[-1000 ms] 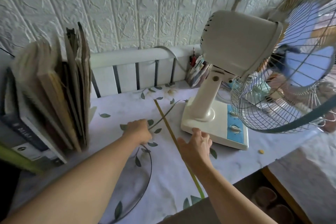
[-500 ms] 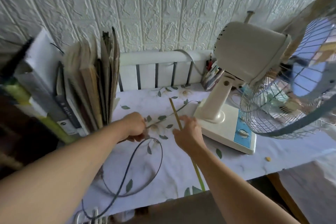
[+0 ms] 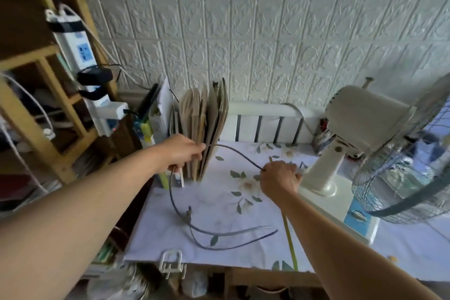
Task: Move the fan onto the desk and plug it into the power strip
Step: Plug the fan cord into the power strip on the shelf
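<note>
The cream fan with a blue control panel stands on the desk at the right, its wire cage facing right. Its dark cord arcs between both hands, then loops down over the floral cloth. My left hand grips the cord beside the upright books. My right hand pinches the cord close to the fan's base. A white power strip with blue sockets hangs upright on the wooden shelf at the left, with a black plug in it. The cord's plug end is not clearly visible.
Upright books and folders stand at the desk's left back. A wooden shelf unit with cables fills the left. A white slatted rail runs along the back wall. A yellow-green ruler lies on the cloth. A white clip hangs at the front edge.
The view has swung left, bringing the shelf and power strip into sight. My left hand has lifted the cord up and leftward toward the books; my right hand holds the cord nearer the fan.
</note>
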Motion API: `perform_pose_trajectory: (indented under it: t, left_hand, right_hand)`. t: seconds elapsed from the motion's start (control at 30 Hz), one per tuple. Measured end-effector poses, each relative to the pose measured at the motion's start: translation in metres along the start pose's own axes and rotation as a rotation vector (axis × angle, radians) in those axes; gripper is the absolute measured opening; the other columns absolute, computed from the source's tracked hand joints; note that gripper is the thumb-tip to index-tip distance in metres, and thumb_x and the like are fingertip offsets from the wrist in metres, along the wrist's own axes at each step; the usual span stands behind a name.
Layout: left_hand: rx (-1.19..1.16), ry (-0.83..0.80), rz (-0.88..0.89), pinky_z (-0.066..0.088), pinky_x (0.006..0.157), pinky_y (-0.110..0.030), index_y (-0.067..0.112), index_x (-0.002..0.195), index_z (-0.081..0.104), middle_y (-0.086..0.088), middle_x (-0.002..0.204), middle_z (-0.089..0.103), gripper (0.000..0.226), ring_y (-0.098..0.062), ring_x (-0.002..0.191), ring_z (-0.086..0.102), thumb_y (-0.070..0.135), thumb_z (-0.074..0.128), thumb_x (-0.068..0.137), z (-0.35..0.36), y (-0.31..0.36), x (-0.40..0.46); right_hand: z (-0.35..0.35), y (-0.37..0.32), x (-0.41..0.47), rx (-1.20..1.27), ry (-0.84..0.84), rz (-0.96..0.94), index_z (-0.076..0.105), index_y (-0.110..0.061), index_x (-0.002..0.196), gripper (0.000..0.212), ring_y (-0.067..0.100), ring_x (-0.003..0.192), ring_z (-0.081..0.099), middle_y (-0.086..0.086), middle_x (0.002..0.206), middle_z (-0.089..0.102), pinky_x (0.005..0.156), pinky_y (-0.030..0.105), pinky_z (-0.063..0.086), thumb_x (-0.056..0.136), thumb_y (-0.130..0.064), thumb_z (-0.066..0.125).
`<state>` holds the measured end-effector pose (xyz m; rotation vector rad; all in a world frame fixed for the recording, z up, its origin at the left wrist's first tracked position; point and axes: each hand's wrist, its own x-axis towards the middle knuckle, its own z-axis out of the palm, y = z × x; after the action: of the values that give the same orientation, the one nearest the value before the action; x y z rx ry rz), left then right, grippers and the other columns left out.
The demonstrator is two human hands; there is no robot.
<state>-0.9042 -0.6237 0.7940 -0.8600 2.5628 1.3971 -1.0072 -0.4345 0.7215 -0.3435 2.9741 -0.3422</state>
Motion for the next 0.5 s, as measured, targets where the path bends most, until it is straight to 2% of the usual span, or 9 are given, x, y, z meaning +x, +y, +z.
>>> perform_pose_trajectory:
  t: [0.07,0.13,0.17,0.23,0.27,0.3,0.33,0.4,0.5]
  left_hand:
    - [-0.081,0.002,0.013,0.024,0.039,-0.02,0.012,0.067,0.06,0.005,0.043,0.032,0.039,-0.009,0.035,0.027,0.028,0.041,0.098,-0.008,0.003,-0.009]
    - [-0.038,0.002,0.049,0.024,0.039,-0.021,0.012,0.067,0.06,0.005,0.043,0.032,0.04,-0.009,0.036,0.027,0.024,0.039,0.099,-0.012,0.009,-0.017]
    - [-0.013,0.003,0.068,0.024,0.039,-0.022,0.013,0.067,0.059,0.003,0.047,0.032,0.039,-0.011,0.039,0.028,0.024,0.04,0.099,-0.013,0.011,-0.021]
    - [0.003,0.011,0.104,0.025,0.041,-0.023,0.015,0.067,0.06,-0.001,0.051,0.031,0.037,-0.014,0.043,0.029,0.027,0.042,0.097,-0.021,0.015,-0.029]
    - [0.003,0.004,0.12,0.025,0.042,-0.023,0.016,0.068,0.061,-0.002,0.052,0.031,0.035,-0.015,0.044,0.03,0.028,0.044,0.096,-0.022,0.016,-0.031]
    - [0.008,0.0,0.125,0.027,0.041,-0.022,0.016,0.071,0.062,-0.001,0.052,0.032,0.032,-0.015,0.044,0.031,0.029,0.047,0.095,-0.026,0.017,-0.033]
    - [0.012,-0.003,0.128,0.028,0.039,-0.02,0.016,0.074,0.063,0.0,0.051,0.033,0.027,-0.014,0.044,0.032,0.029,0.05,0.094,-0.032,0.016,-0.036]
    - [-0.005,-0.001,0.126,0.031,0.038,-0.018,0.015,0.079,0.063,0.004,0.051,0.035,0.021,-0.011,0.044,0.035,0.024,0.051,0.094,-0.051,0.011,-0.047]
    - [0.004,0.039,0.098,0.038,0.049,-0.023,0.013,0.073,0.065,0.003,0.049,0.04,0.028,-0.013,0.048,0.041,0.02,0.048,0.095,-0.08,0.003,-0.056]
  right_hand:
    - [-0.012,-0.018,-0.007,0.162,-0.113,-0.148,0.063,-0.025,0.111,0.03,0.025,0.114,0.051,0.004,0.118,0.062,0.095,0.036,0.038,0.086,-0.019,0.049]
    - [-0.025,-0.042,-0.017,0.432,-0.221,-0.263,0.065,-0.023,0.112,0.029,0.024,0.106,0.059,0.004,0.114,0.067,0.096,0.037,0.043,0.086,-0.022,0.053]
    - [-0.032,-0.053,-0.021,0.546,-0.25,-0.324,0.066,-0.019,0.109,0.026,0.023,0.099,0.062,0.008,0.11,0.068,0.088,0.032,0.046,0.086,-0.023,0.054]
    - [-0.047,-0.07,-0.029,0.712,-0.263,-0.397,0.07,-0.011,0.092,0.021,0.015,0.07,0.064,0.012,0.092,0.07,0.06,0.019,0.043,0.088,-0.024,0.053]
    - [-0.053,-0.071,-0.029,0.764,-0.239,-0.387,0.07,-0.013,0.08,0.022,0.009,0.056,0.058,0.009,0.078,0.067,0.049,0.014,0.038,0.089,-0.024,0.053]
    - [-0.059,-0.071,-0.028,0.794,-0.184,-0.362,0.067,-0.018,0.068,0.026,0.008,0.049,0.051,0.002,0.066,0.062,0.042,0.013,0.035,0.089,-0.024,0.052]
    - [-0.064,-0.068,-0.026,0.815,-0.116,-0.319,0.063,-0.022,0.061,0.031,0.01,0.051,0.048,-0.003,0.059,0.057,0.042,0.016,0.036,0.089,-0.023,0.052]
    - [-0.075,-0.063,-0.026,0.848,0.025,-0.197,0.06,-0.019,0.062,0.032,0.017,0.06,0.048,-0.001,0.059,0.055,0.051,0.024,0.035,0.091,-0.021,0.048]
    - [-0.088,-0.053,-0.021,0.853,0.165,-0.005,0.065,-0.001,0.089,0.029,0.025,0.077,0.052,0.02,0.09,0.065,0.066,0.031,0.036,0.093,-0.017,0.041]
